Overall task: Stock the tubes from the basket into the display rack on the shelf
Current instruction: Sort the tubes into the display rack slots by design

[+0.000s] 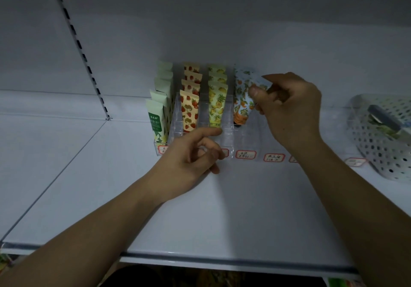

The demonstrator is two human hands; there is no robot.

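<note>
A clear display rack (229,131) stands on the white shelf (222,209). Its left lanes hold rows of upright tubes: green-and-white tubes (156,117), strawberry-print tubes (189,109) and pineapple-print tubes (216,104). My right hand (289,106) pinches the top of an orange-print tube (242,95), which stands cap down in the fourth lane. My left hand (193,153) rests at the rack's front edge, index finger stretched along it, holding nothing. The white perforated basket (378,153) sits at the far right with a tube (382,120) lying inside.
Red-bordered price labels (245,154) run along the rack's front. The rack's lanes to the right of the orange-print tube hold nothing I can see. A slotted upright (77,42) runs down the back wall at the left. The shelf's front lip (222,262) is near me.
</note>
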